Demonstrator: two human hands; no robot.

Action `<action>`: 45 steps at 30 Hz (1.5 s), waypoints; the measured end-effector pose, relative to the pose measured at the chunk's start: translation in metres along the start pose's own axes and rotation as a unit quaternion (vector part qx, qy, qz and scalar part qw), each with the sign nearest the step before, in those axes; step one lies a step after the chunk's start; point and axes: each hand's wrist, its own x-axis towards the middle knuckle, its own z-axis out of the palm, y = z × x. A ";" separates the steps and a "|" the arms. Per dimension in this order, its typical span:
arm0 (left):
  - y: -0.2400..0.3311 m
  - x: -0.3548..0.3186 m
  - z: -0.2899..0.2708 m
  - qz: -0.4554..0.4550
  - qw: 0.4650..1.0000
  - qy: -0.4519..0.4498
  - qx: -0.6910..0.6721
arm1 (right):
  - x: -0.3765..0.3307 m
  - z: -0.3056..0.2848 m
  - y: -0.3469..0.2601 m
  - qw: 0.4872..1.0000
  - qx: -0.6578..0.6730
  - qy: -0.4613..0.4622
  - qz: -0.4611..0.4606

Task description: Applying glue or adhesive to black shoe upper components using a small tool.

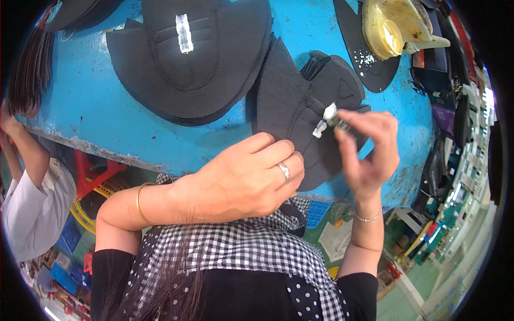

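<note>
Pinched between the thumb and fingers of my right hand [372, 147] is a small brush [342, 125], blurred by motion, its tip at a short white wet-looking streak [319, 129]. That streak lies on a black shoe-upper piece [281, 85], curved and stitched. The lower left edge of the piece is in the curled fingers of my left hand [246, 176], which wears a ring; its fingertips are hidden. To the left lies a stack of similar black pieces [144, 64], the top one bearing a white strip [184, 33].
At the far right a yellowish container [399, 21] with a white-smeared cup [390, 40] rests on a white-spotted black piece [375, 75]. The blue table [80, 85] has a worn front edge. Another person's arm [29, 152] is at the left, near hanging dark pieces [32, 72].
</note>
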 end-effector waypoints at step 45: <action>0.007 0.019 -0.001 0.076 0.994 0.084 0.012 | 0.063 -0.016 0.143 0.932 0.213 0.189 0.223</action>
